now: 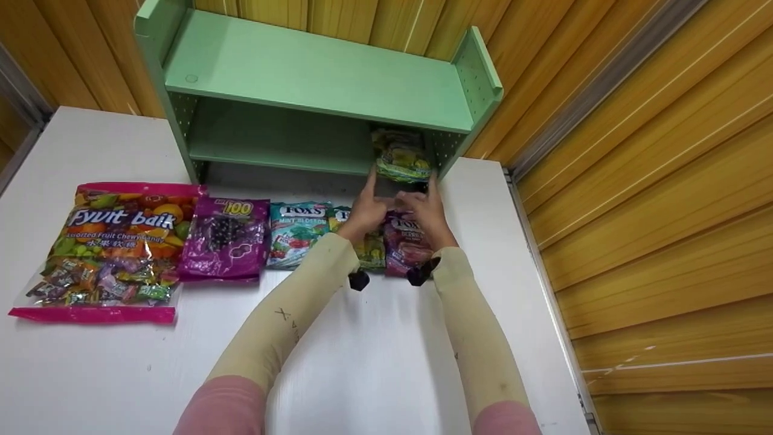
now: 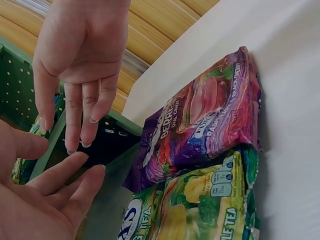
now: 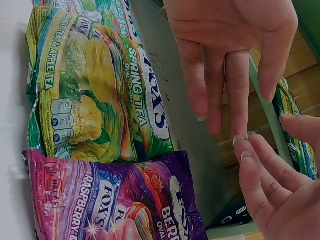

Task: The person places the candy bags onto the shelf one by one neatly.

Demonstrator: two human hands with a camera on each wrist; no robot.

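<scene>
Yellow-green candy bag [image 1: 401, 158] on green shelf [image 1: 314, 66], lower board, right end. Left hand [image 1: 366, 211] near its lower left corner, right hand [image 1: 426, 212] near its lower right; can't tell if either touches. Fingers of both extended, spread apart, some pointing at the other hand. White bench [image 1: 362, 356], row left to right: fruit candy bag [image 1: 124, 241], purple bag [image 1: 224, 241], mint bag [image 1: 296, 235], tea bag [image 3: 95, 95], berry bag [image 1: 406, 252].
</scene>
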